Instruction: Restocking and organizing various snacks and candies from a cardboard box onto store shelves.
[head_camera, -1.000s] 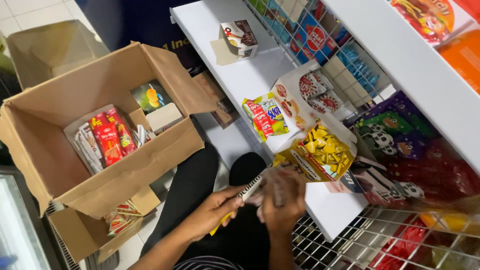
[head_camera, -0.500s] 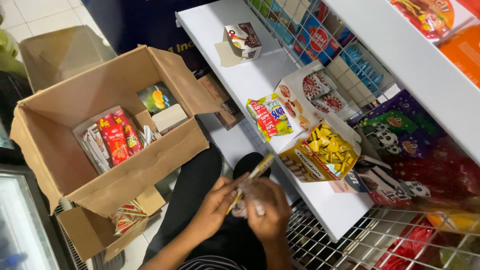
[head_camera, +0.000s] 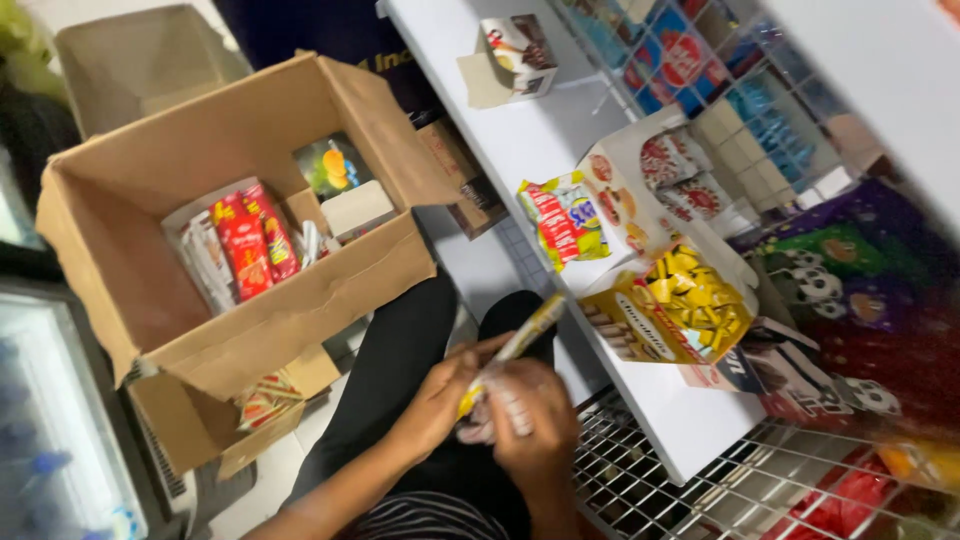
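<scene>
My left hand (head_camera: 432, 400) grips the lower end of a slim yellow and white tool (head_camera: 520, 340), a cutter or marker, whose tip points up and to the right. My right hand (head_camera: 535, 425) is closed around a small clear packet (head_camera: 488, 418) and touches the left hand. Both hands are over my lap in dark trousers, just left of a white shelf (head_camera: 520, 140). An open cardboard box (head_camera: 300, 310) stands to the left with red snack packets (head_camera: 250, 240) inside.
An open yellow sweets display box (head_camera: 690, 300), a red and green packet (head_camera: 565, 220) and a small carton (head_camera: 515, 50) lie on the shelf. A wire rack (head_camera: 680, 480) is below right. A second cardboard box (head_camera: 140, 60) stands behind; a glass-topped freezer (head_camera: 50, 420) is at left.
My hands have come together and shifted left and down in view. The yellow tool has tilted from nearly flat to pointing up and right. The camera has moved in closer.
</scene>
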